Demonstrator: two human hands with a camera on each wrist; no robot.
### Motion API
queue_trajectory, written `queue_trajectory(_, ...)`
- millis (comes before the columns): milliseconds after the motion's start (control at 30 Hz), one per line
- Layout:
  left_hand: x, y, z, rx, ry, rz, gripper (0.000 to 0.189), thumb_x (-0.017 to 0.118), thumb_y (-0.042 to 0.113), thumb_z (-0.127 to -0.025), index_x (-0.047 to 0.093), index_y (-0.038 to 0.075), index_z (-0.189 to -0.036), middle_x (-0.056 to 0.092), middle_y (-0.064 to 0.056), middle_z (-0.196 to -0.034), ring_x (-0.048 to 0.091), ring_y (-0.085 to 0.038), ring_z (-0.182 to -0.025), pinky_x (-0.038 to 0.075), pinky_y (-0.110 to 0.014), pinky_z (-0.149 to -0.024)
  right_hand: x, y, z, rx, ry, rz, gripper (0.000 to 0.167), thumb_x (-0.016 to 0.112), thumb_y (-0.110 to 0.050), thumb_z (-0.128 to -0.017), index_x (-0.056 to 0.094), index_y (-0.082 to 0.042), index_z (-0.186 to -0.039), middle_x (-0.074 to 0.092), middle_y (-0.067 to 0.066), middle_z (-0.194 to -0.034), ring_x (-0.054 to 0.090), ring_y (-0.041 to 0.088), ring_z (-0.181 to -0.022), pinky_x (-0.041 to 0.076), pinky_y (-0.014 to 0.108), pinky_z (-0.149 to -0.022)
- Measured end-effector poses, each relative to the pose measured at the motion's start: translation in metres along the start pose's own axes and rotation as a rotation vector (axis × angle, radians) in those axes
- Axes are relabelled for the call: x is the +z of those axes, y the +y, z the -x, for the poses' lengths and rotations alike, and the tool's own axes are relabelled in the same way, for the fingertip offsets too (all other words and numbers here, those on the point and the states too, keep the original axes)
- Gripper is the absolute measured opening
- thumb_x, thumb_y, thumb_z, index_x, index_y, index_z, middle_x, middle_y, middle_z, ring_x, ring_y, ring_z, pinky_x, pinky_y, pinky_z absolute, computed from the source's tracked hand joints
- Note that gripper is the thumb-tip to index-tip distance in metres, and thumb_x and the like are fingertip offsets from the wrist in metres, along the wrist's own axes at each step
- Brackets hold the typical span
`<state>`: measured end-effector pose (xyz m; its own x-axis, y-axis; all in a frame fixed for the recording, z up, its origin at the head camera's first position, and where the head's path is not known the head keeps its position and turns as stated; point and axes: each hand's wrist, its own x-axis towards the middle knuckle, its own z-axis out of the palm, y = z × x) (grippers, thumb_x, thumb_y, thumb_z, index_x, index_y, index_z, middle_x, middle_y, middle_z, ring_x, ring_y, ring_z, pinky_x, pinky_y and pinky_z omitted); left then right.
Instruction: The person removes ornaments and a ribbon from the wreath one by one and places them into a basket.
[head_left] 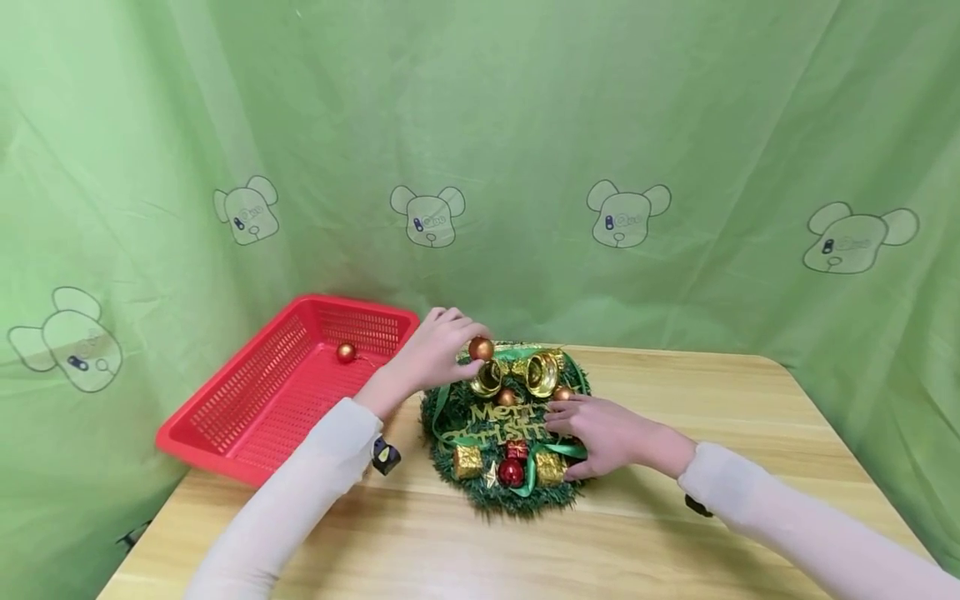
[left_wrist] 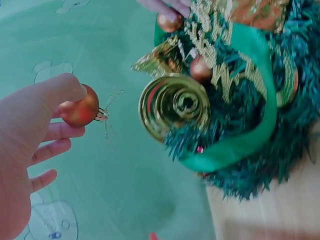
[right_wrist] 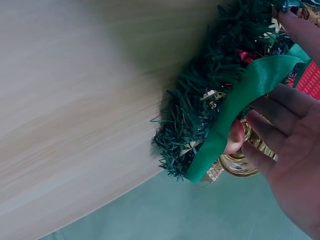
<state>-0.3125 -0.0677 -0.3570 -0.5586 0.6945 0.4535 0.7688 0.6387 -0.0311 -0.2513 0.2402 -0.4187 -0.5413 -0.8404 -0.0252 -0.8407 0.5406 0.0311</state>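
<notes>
In the head view my left hand (head_left: pixel 435 348) pinches a copper-coloured bauble (head_left: pixel 481 348) between thumb and fingers, above the wreath's back left edge. The left wrist view shows thin gold string trailing from the bauble's cap. Below lies a green Christmas wreath (head_left: pixel 517 502) with two gold bells (head_left: pixel 542 374), a gold "Merry Christmas" sign (head_left: pixel 491 412) and green ribbon (left_wrist: pixel 260 100). My right hand (head_left: pixel 600 429) rests over the wreath's right side, fingers extended, thumb by a gold gift box (head_left: pixel 551 468). In the right wrist view its fingers are beside the ribbon (right_wrist: pixel 250 80) and another copper bauble (right_wrist: pixel 235 137).
A red plastic basket (head_left: pixel 202 446) stands left of the wreath, with one copper bauble (head_left: pixel 346 352) inside. A red bauble (head_left: pixel 511 472) sits at the wreath's front. Green curtain (head_left: pixel 525 108) hangs behind the wooden table (head_left: pixel 697 383).
</notes>
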Motion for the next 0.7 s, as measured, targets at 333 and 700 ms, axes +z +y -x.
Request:
queue_trajectory(333, -0.023, -0.029, 0.020, -0.081, 0.080, -0.011, 0.032, 0.077, 0.025, -0.086, 0.071, 0.012, -0.114, 0.074, -0.003, -0.105, 0.060, -0.023, -0.102, 0.045, -0.047, -0.100, 0.003, 0.000, -0.003, -0.023, 0.018, 0.003, 0.071, 0.079, -0.052, -0.079, 0.069, -0.001, -0.127, 0.069, 0.017, -0.131, 0.059, 0.040, -0.130, 0.043, 0.060, -0.109)
queue_trajectory(700, -0.045, -0.058, 0.038, -0.223, 0.093, -0.020, 0.033, 0.075, 0.025, -0.087, 0.070, 0.011, -0.116, 0.073, -0.008, -0.108, 0.059, -0.027, -0.104, 0.043, -0.050, -0.099, 0.003, 0.000, 0.000, 0.008, 0.025, -0.015, 0.070, 0.081, -0.049, -0.078, 0.068, -0.001, -0.128, 0.067, 0.018, -0.133, 0.058, 0.041, -0.130, 0.042, 0.060, -0.110)
